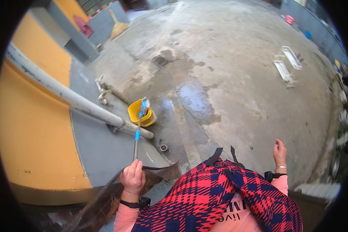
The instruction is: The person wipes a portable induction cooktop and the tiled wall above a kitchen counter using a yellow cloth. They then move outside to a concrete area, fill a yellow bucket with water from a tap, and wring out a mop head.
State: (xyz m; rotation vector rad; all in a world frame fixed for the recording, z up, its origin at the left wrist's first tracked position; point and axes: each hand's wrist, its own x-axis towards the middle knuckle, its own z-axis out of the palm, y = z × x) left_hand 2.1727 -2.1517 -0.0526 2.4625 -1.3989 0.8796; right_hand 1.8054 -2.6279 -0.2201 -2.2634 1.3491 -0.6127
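Observation:
My left hand [132, 177] is closed around the metal handle of a mop [136, 146], which has blue joints. The handle runs away from me to a blue mop head fitting [144, 105] at the mouth of a yellow plastic bucket [147, 121]. What the bucket holds is mostly hidden. To the right, my right hand [280, 152] hangs above the concrete floor with nothing in it, its fingers held loosely together and slightly bent. A bracelet is on that wrist.
A white drainpipe [84, 104] slants down the wall beside the bucket. Near its end is a small round floor pipe [163, 147]. Farther off are a floor drain grate [161, 61], a puddle [195, 100], a broom [119, 27] and white racks [284, 72].

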